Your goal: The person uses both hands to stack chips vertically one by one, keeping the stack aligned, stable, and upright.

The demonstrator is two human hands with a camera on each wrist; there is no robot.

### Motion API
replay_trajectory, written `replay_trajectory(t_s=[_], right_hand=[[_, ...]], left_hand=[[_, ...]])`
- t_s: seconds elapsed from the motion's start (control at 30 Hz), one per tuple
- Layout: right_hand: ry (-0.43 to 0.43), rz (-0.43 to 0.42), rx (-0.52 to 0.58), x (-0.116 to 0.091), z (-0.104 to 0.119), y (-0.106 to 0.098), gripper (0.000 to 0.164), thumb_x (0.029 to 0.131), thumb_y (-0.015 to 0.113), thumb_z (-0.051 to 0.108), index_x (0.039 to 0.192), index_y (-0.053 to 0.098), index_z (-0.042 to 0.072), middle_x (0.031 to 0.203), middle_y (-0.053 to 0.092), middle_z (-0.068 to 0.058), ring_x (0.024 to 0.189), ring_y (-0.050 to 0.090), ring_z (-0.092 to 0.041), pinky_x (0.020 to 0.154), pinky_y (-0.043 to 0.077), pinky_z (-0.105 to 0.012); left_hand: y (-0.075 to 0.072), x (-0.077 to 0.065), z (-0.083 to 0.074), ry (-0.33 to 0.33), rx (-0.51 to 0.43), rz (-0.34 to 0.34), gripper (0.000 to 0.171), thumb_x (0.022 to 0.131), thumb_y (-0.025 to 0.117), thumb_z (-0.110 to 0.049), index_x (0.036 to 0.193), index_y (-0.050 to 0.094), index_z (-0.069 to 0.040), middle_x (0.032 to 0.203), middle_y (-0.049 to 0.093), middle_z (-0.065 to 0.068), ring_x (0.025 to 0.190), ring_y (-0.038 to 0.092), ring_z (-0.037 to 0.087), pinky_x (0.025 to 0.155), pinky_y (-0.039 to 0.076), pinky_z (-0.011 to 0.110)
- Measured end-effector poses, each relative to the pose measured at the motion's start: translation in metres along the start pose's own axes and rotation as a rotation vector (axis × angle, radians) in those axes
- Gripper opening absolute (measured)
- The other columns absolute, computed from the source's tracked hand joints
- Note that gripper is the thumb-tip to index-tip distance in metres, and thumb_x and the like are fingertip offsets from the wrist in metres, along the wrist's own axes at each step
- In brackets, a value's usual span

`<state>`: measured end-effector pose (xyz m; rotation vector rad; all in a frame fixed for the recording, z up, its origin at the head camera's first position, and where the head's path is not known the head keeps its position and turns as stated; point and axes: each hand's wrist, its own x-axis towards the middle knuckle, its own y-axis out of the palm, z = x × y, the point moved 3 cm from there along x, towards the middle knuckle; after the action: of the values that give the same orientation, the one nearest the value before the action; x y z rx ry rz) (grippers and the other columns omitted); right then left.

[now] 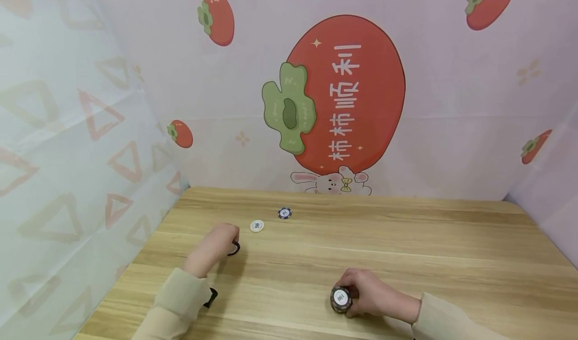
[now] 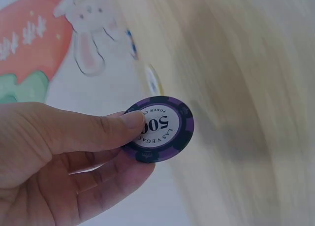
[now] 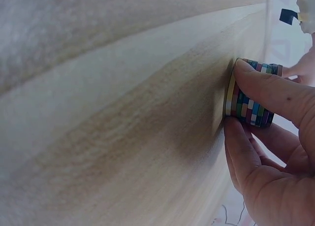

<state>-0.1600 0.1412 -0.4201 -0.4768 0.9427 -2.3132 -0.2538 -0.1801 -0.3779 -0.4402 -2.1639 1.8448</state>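
My left hand point(image 1: 215, 247) pinches a purple and black poker chip point(image 2: 178, 132) between thumb and fingers, held above the left part of the table. In the left wrist view its white face reads 500, partly under the thumb. On the right, my right hand point(image 1: 374, 295) grips a stack of poker chips point(image 3: 252, 100) by its sides. The stack's edges show many colours, and its black top chip point(image 1: 340, 298) is marked 100. The stack stands upright at the tabletop; whether its bottom touches the wood I cannot tell.
Beyond the left hand, a cream chip point(image 1: 257, 225) marked 50 and a blue and white chip point(image 1: 284, 213) marked 10 lie flat on the wooden table point(image 1: 406, 239). Printed cloth walls point(image 1: 433, 154) rise at the table's back and sides.
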Motion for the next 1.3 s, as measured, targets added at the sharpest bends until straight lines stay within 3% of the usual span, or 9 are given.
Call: replay_trajectory(t_s=[0.23,0.43,0.6,0.87,1.3], right_hand=[[0.013,0.014,0.021,0.000,0.000,0.000,0.039,0.055,0.081,0.002,0.091,0.069,0.008,0.086,0.056,0.012,0.081,0.052,0.000,0.071,0.047,-0.020],[0.017,0.017,0.014,0.000,-0.001,0.000,0.039,0.055,0.082,0.003,0.092,0.069,0.008,0.086,0.056,0.012,0.082,0.052,-0.001,0.072,0.047,-0.020],[0.007,0.018,0.002,0.001,-0.002,0.001,0.040,0.055,0.083,0.005,0.092,0.069,0.008,0.086,0.057,0.011,0.081,0.053,-0.002,0.071,0.047,-0.020],[0.020,0.020,0.016,0.001,-0.002,0.000,0.039,0.055,0.081,0.003,0.092,0.069,0.007,0.086,0.056,0.012,0.082,0.052,0.000,0.072,0.047,-0.020],[0.040,0.024,0.022,0.001,-0.003,0.001,0.039,0.056,0.081,0.003,0.092,0.068,0.008,0.087,0.055,0.013,0.082,0.052,-0.001,0.073,0.047,-0.020]], left_hand=[[-0.005,0.001,-0.030,0.067,-0.026,-0.009,0.020,0.072,0.068,0.006,0.066,0.053,-0.007,0.065,0.051,-0.001,0.060,0.045,0.012,0.058,0.042,0.030],[-0.012,-0.001,-0.055,0.200,-0.014,-0.048,0.019,0.069,0.068,0.006,0.066,0.054,-0.007,0.063,0.050,-0.003,0.058,0.044,0.010,0.054,0.040,0.025],[-0.014,-0.005,-0.074,0.283,0.003,-0.042,0.021,0.069,0.068,0.005,0.066,0.053,-0.010,0.063,0.051,-0.004,0.058,0.045,0.009,0.054,0.039,0.023],[-0.011,-0.004,-0.098,0.349,0.045,-0.022,0.019,0.070,0.070,0.002,0.068,0.055,-0.010,0.067,0.049,-0.004,0.063,0.047,0.009,0.056,0.040,0.021],[-0.007,-0.005,-0.133,0.402,-0.006,0.060,0.014,0.073,0.069,-0.002,0.070,0.057,-0.010,0.067,0.049,-0.007,0.061,0.045,0.005,0.057,0.039,0.018]])
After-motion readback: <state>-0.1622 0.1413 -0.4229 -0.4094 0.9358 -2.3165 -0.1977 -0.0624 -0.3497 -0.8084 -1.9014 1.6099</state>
